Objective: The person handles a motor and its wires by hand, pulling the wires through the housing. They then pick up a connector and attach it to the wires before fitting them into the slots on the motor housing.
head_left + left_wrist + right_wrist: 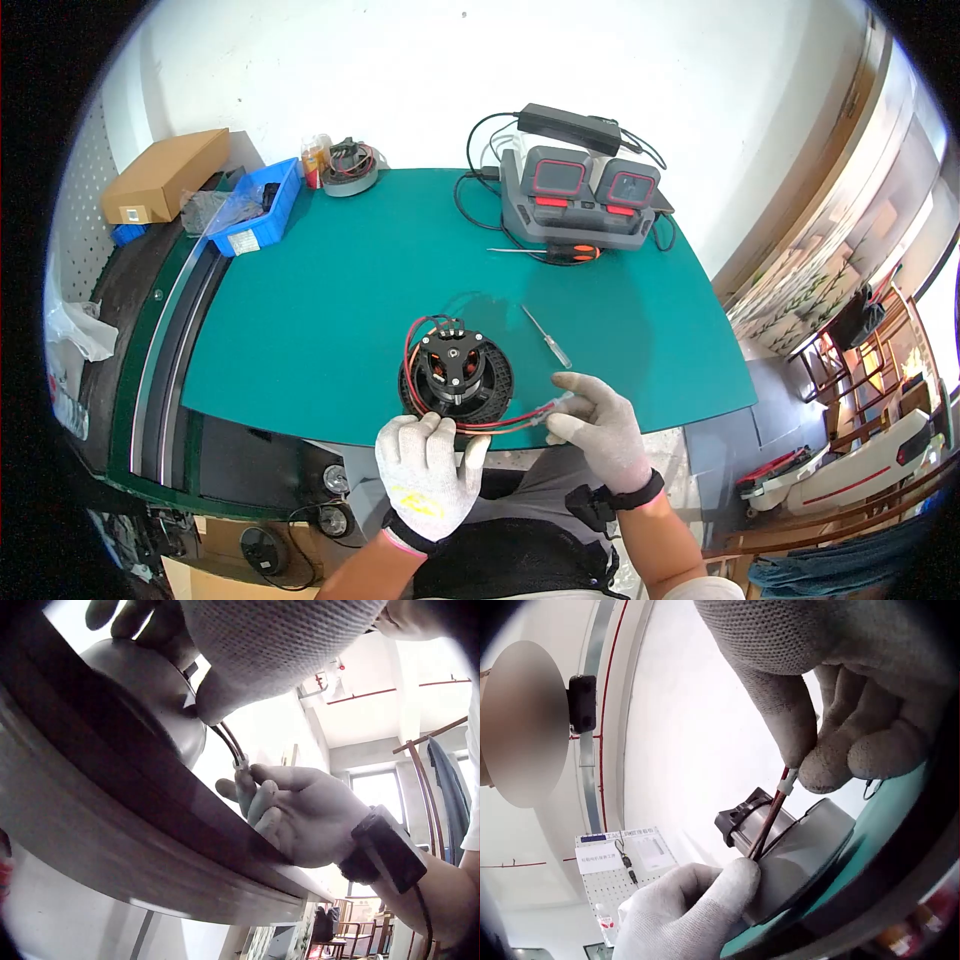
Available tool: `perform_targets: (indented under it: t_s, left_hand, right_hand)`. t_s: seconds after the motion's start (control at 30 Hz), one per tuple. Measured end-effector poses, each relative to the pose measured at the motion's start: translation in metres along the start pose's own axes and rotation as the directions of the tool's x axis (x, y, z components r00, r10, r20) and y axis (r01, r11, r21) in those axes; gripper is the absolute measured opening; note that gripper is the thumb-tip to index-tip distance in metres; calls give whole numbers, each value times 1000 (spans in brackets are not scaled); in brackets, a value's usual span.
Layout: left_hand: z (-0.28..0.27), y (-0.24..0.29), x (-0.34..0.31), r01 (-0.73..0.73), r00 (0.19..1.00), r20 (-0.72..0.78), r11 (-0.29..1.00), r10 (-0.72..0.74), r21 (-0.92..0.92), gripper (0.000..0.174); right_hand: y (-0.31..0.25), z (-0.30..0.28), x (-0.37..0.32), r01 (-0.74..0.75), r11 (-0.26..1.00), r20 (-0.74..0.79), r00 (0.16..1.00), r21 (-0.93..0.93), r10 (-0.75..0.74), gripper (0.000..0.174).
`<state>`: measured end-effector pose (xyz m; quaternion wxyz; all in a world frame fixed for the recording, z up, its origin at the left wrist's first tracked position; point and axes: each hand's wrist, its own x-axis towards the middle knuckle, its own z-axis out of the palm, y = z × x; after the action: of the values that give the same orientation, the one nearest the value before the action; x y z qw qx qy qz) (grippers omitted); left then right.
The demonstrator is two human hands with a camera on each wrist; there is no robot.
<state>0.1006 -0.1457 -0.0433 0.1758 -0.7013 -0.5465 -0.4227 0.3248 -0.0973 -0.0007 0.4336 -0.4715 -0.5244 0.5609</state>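
A black motor (455, 362) on a round, ribbed base sits at the table's near edge. Red and brown wires (500, 426) run from it along its near side toward the right. My gloved left hand (428, 470) pinches these wires close beside the base. At their far end, my gloved right hand (607, 430) holds a small whitish connector (788, 781) between thumb and fingers. The wires stretch fairly straight between both hands. In the right wrist view the motor's grey housing (810, 851) stands behind them. A small clear-handled screwdriver (548, 340) lies just beyond my right hand.
On the green table (350, 290), a dual battery charger (590, 205) with a black adapter stands at the back right. An orange-black screwdriver (570, 253) lies before it. Back left are a second motor (350, 172), a blue bin (262, 215) and a cardboard box (165, 175).
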Motion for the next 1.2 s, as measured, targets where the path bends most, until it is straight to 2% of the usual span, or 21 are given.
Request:
perform_targets:
  t_s: [0.23, 0.5, 0.7, 1.03, 1.13, 1.2]
  left_hand:
    - [-4, 0, 3, -2, 1000, 21, 1000, 2, -25, 50]
    - [-6, -2, 9, -21, 999, 33, 999, 23, -38, 34]
    - [-7, -1, 10, -16, 999, 41, 999, 17, -29, 32]
    - [-6, -1, 9, -12, 999, 39, 1000, 12, -17, 34]
    - [-6, 1, 10, -15, 1000, 19, 1000, 15, -10, 33]
    - [-6, 4, 12, 16, 1000, 3, 1000, -16, -14, 33]
  right_hand:
    - [3, 1, -3, 32, 999, -22, 999, -30, -32, 56]
    - [7, 4, -3, 44, 996, -26, 999, -78, -46, 56]
    - [6, 6, -2, 55, 994, -46, 997, -94, -60, 54]
    - [14, 4, 1, 74, 995, -28, 997, -70, -76, 54]
    - [15, 5, 2, 77, 997, -28, 997, 12, -77, 58]
    - [13, 8, 1, 64, 998, -88, 994, 29, -61, 63]
